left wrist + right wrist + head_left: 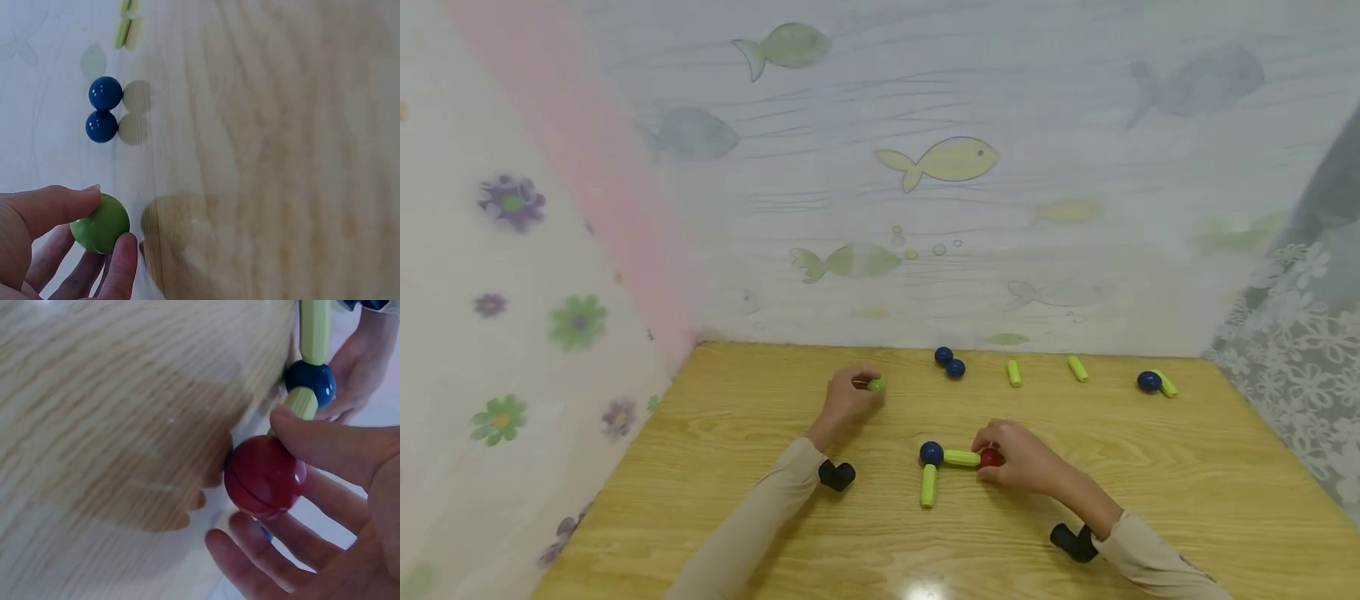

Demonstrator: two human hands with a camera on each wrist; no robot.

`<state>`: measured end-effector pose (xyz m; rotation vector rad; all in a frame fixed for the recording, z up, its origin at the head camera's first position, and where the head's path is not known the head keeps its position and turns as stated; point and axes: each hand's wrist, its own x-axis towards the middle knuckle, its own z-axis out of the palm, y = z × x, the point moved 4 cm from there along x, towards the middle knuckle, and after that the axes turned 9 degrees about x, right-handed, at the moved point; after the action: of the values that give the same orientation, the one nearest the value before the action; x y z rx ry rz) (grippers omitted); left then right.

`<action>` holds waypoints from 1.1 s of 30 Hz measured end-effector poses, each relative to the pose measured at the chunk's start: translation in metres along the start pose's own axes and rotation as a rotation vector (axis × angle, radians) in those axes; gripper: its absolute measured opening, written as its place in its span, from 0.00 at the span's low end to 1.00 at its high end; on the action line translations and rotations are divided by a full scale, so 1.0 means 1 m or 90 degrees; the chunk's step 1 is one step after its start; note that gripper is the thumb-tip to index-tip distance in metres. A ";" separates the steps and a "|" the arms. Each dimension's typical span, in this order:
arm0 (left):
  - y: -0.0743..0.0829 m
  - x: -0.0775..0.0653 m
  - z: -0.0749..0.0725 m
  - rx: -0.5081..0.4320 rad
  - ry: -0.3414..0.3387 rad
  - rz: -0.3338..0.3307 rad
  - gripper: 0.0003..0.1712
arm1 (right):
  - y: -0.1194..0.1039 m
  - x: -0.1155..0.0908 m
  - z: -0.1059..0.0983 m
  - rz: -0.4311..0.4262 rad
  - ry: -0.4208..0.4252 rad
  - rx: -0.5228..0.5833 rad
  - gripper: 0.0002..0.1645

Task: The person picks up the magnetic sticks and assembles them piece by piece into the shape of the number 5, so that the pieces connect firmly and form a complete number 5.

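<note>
My left hand holds a green ball between thumb and fingers, at the left of the table. Nearer the front, my right hand has thumb and fingers around a red ball. That ball sits at the end of a yellow-green stick, whose other end meets a blue ball. A second yellow-green stick runs from the same blue ball towards the front edge, so the two form a corner. In the right wrist view the thumb overlaps the stick's end beside the red ball.
Two touching blue balls lie near the back edge of the wood-grain table. To their right are a short stick, another stick, and a blue ball beside a stick. A fish-patterned curtain hangs behind.
</note>
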<state>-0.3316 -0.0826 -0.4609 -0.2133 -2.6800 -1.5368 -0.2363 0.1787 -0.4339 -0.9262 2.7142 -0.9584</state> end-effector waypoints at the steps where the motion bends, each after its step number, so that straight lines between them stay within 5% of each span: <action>1: 0.001 -0.004 -0.001 -0.002 -0.009 0.004 0.18 | 0.000 0.000 0.001 0.001 0.010 -0.002 0.13; 12: 0.011 -0.033 -0.002 -0.025 -0.071 0.028 0.18 | 0.001 0.005 0.002 -0.005 0.072 -0.012 0.07; 33: 0.014 -0.091 0.006 -0.051 -0.145 0.037 0.19 | 0.001 0.006 0.002 -0.039 0.084 0.028 0.06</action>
<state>-0.2398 -0.0791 -0.4616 -0.4949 -2.7509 -1.6978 -0.2406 0.1748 -0.4353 -0.9769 2.7737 -1.1255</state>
